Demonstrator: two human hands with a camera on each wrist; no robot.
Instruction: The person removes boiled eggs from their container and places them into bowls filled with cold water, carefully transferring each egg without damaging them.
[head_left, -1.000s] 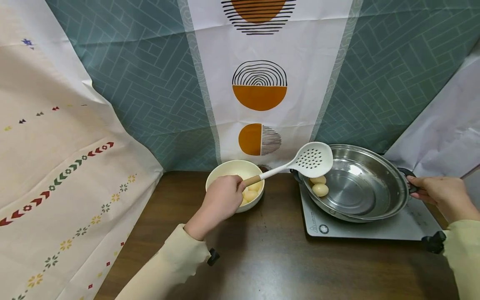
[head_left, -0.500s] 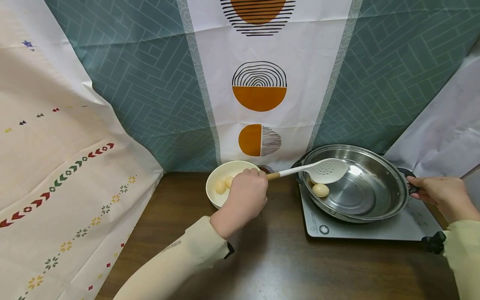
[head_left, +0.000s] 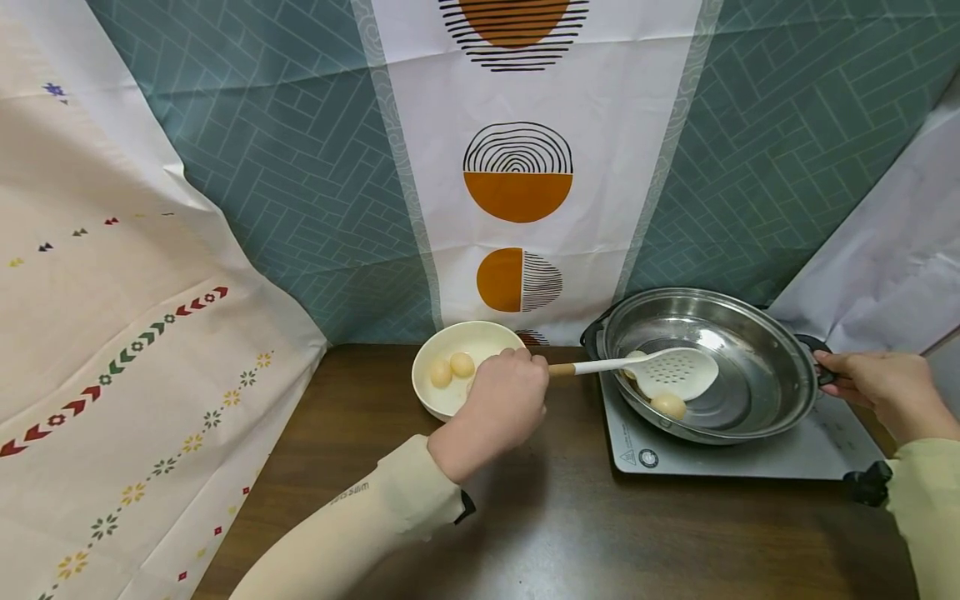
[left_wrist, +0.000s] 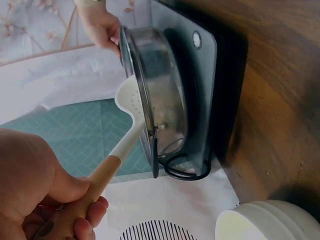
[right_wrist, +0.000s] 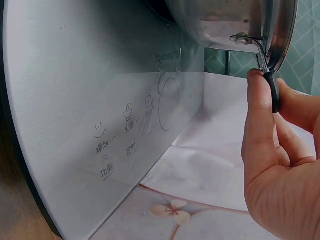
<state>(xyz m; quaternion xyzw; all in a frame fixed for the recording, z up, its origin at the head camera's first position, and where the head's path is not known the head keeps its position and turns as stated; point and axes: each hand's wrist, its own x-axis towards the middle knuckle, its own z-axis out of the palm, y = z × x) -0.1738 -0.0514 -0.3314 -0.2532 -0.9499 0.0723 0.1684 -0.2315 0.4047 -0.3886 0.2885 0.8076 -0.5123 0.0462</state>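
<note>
My left hand [head_left: 504,392] grips the wooden handle of a white slotted skimmer [head_left: 678,372], fingers and thumb wrapped round it in the left wrist view. The skimmer's perforated head is down inside a shallow steel pan [head_left: 738,321]. Pale yellow balls lie in the pan by the skimmer, one ball [head_left: 667,406] at its near edge and another partly hidden behind its neck. My right hand [head_left: 885,390] pinches the pan's black side handle [right_wrist: 274,92] between thumb and fingers. Beneath the left hand's far side stands a cream bowl [head_left: 431,344] with a few similar balls [head_left: 462,364].
The pan sits on a flat grey induction cooktop [head_left: 832,450] at the right of the dark wooden table [head_left: 600,533]. A patterned cloth backdrop [head_left: 322,192] hangs right behind the table, and another cloth [head_left: 150,400] slopes along the left.
My left hand has moved right, carrying the skimmer from above the pan's left rim down into the pan. The near ball has shifted rightward. My right hand keeps its hold on the handle.
</note>
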